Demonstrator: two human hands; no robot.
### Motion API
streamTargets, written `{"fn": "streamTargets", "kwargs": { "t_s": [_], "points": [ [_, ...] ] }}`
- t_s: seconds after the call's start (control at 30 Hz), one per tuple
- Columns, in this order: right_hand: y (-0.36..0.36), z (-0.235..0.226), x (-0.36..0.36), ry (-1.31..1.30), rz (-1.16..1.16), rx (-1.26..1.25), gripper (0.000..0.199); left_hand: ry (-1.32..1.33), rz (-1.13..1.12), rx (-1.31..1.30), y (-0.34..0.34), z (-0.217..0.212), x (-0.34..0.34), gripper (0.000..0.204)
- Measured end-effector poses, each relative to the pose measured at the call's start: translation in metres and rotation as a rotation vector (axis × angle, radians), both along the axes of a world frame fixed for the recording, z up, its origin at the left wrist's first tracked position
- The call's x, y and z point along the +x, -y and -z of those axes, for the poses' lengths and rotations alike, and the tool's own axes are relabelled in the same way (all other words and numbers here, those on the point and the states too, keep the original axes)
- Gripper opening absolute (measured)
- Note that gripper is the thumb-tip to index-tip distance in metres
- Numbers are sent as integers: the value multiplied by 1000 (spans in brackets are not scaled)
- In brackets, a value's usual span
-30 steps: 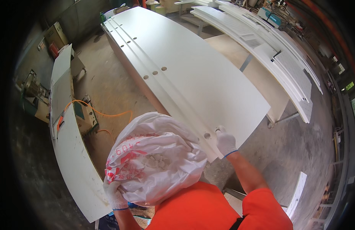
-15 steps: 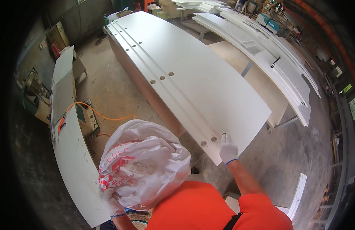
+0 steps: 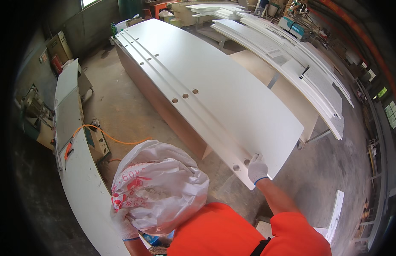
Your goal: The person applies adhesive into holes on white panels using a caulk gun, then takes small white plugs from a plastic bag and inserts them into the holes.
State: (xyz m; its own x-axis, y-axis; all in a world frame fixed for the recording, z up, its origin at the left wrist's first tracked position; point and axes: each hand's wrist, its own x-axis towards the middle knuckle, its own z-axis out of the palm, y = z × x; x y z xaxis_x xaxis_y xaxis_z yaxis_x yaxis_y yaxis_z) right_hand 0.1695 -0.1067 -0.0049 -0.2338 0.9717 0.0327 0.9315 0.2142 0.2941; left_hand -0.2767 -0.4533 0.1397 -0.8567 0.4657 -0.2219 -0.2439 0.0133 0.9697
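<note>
At the near end of the long white panel (image 3: 215, 98), the gloved right hand (image 3: 257, 169) presses something small, too small to identify, beside two drilled holes (image 3: 241, 165). The left hand (image 3: 123, 225) grips a white plastic bag (image 3: 159, 187) from below, against the chest.
</note>
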Motion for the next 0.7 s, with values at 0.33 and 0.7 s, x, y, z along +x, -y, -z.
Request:
{"fn": "streamTargets", "kwargs": {
  "t_s": [0.33,0.7],
  "points": [
    [-90,-49,-138,-752,-155,-149,41,-4,-41,156,-74,1,-118,59],
    [-292,-5,-362,-694,-513,185,43,-116,-83,76,-201,-26,-244,52]
  ]
}}
